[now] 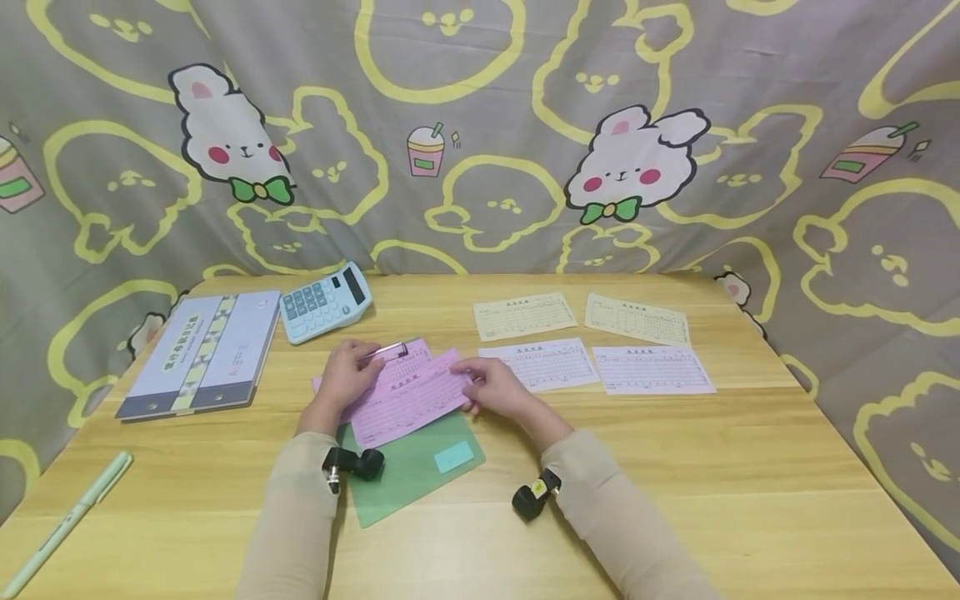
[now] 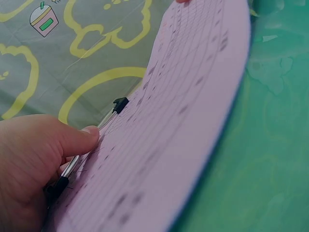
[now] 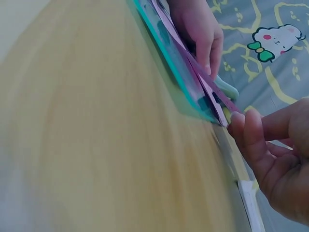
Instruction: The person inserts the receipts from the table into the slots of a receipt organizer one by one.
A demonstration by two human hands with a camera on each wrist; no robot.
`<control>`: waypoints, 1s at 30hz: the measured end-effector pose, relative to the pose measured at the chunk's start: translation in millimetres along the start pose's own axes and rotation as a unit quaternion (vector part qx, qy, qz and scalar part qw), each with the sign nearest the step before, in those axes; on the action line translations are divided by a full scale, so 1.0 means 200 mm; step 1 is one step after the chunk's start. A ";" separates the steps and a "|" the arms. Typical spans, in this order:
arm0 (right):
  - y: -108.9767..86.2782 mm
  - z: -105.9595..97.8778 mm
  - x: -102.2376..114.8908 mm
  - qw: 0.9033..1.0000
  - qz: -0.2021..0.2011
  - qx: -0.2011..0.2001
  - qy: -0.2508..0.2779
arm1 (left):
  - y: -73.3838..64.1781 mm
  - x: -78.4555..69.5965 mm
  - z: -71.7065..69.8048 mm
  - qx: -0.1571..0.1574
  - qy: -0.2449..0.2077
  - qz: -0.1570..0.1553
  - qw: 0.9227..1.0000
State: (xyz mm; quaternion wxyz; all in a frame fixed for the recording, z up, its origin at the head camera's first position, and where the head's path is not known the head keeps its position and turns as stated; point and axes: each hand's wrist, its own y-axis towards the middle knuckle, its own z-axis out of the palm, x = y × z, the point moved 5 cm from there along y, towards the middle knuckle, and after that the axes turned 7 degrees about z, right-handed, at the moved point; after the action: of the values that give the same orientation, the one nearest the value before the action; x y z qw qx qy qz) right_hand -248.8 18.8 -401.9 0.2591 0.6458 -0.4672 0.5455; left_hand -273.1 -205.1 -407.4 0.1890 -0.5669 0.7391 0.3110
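A green clipboard [image 1: 405,483] with a blue sticky note [image 1: 454,457] lies at a slant, pink printed forms [image 1: 408,408] on its upper part. At its top edge, my left hand [image 1: 347,379] grips the clipboard, thumb on the metal clip [image 2: 110,116]. With thumb and fingers, my right hand [image 1: 498,385] pinches the right edge of the top pink form, seen also as a thin purple edge [image 3: 212,87] in the right wrist view. That form is raised and bowed above the sheet under it. My left fingers under the board are hidden.
Two cream forms [image 1: 523,317] lie behind two pale lilac forms [image 1: 652,370] at the right. A blue calculator [image 1: 324,302] and a lilac account book [image 1: 202,350] are at the back left. A pale green pen [image 1: 71,521] lies front left. A patterned curtain [image 1: 480,208] hangs behind the table.
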 end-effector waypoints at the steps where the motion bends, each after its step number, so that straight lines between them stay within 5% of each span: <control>1: 0.01 0.01 0.00 1.000 0.003 -0.001 -0.001 | 0.00 0.00 0.00 -0.001 0.000 0.001 1.000; 14: 0.10 0.12 0.03 0.998 0.017 -0.047 -0.037 | 0.00 -0.01 0.00 -0.005 0.012 0.014 1.000; 30: 0.15 0.15 0.01 0.995 0.034 -0.097 0.006 | 0.01 0.01 0.00 -0.013 0.011 0.027 0.999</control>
State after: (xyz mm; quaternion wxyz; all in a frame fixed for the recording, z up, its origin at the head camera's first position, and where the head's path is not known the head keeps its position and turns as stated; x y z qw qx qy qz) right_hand -260.9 -20.7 -412.9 0.3049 0.5982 -0.5377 0.5100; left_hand -275.2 -206.2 -408.6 0.1644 -0.5523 0.7523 0.3193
